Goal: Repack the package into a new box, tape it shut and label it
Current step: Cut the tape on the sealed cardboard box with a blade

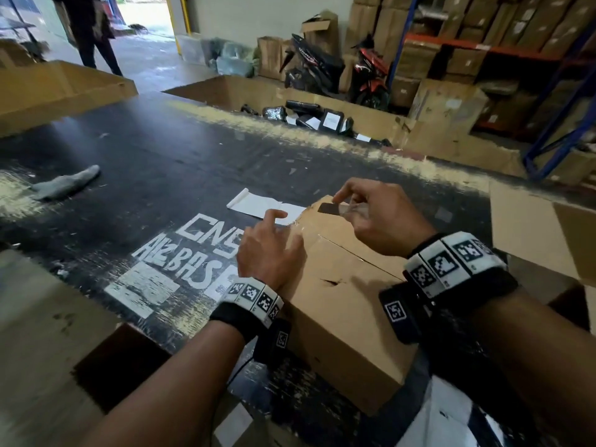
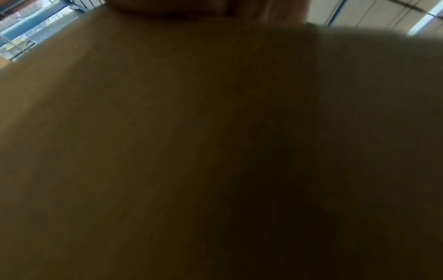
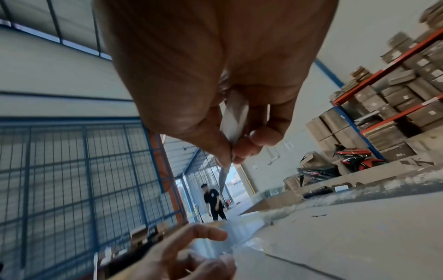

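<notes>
Our left hand (image 1: 271, 253) presses the box (image 1: 342, 304) steady, fingers relaxed, while right-hand fingers (image 3: 242, 149) pinch a blade (image 3: 233, 123) to cut clear tape (image 3: 215, 246).

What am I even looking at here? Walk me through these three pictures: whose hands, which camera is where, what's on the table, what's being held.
No machine: a person wearing cameras on the head and both wrists. The head view looks down on a cardboard box on a black table. The left hand rests on the box, so its wrist camera sees only dark cardboard. The right hand pinches a thin, partly clear strip, probably tape, above the box's far corner. A white sheet, possibly the label, lies beyond the box, a grey cloth far left.
</notes>
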{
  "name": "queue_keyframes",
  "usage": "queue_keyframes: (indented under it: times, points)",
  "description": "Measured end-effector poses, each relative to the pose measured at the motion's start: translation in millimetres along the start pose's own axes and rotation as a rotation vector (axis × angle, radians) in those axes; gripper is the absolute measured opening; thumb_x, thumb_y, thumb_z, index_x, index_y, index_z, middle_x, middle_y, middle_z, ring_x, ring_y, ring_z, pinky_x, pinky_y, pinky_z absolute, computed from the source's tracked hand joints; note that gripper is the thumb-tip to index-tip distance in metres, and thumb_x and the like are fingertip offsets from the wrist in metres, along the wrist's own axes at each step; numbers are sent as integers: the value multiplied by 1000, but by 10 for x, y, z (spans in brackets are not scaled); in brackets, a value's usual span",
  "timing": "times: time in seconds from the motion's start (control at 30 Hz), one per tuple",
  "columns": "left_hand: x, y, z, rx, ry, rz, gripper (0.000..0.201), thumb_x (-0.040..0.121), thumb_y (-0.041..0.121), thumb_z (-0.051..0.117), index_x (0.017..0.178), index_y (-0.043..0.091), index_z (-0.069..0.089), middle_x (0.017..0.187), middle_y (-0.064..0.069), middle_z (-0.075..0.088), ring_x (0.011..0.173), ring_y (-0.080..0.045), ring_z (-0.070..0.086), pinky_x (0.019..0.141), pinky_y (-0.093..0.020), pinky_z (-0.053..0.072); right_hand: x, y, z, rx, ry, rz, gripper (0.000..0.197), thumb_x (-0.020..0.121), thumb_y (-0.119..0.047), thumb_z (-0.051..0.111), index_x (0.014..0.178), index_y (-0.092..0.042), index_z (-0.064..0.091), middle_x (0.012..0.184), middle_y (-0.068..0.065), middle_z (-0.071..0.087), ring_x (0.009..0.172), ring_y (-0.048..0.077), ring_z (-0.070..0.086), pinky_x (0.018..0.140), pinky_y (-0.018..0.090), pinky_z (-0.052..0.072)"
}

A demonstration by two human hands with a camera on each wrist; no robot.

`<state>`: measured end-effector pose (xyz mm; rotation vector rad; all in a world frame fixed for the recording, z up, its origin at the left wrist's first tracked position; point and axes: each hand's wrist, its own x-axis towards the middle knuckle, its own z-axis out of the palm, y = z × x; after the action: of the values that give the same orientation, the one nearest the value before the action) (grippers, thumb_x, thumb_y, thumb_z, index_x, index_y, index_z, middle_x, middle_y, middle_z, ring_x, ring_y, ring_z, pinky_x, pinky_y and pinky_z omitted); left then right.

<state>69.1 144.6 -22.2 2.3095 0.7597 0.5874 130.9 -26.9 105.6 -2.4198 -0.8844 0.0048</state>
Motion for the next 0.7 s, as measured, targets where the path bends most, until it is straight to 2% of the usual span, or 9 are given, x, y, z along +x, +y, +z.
queue_keyframes:
  times: [0.13,0.3,0.43,0.7]
  points:
    - [-49,-30,30,84,33,72,36,88,59,53,116,39,64,108,2,67,102,-22,56,81,-36,49,312,-4,185,-82,-88,-14,22,93,-11,62,107,-26,70,105,-2,67,93,14,61,76,30,51]
    - [-45,-41,58,76,50,71,35,88,59,56,113,38,70,109,3,67,103,-20,54,82,-34,46,497,2,328,-150,-140,-18,24,91,-11,61,108,-25,71,114,1,69,92,14,58,76,28,46]
    - [-43,-66,85,62,75,67,35,86,61,56,112,41,69,107,5,68,101,-19,56,82,-35,49,536,-5,399,-167,-182,-13,25,91,-11,60,108,-25,72,121,2,68,104,20,62,86,32,53]
    - [-20,-72,112,62,74,67,35,86,59,58,111,39,72,109,5,66,105,-20,56,85,-34,47,543,32,455,-190,-221,3,26,91,-10,60,108,-27,70,116,5,68,104,23,63,89,38,55]
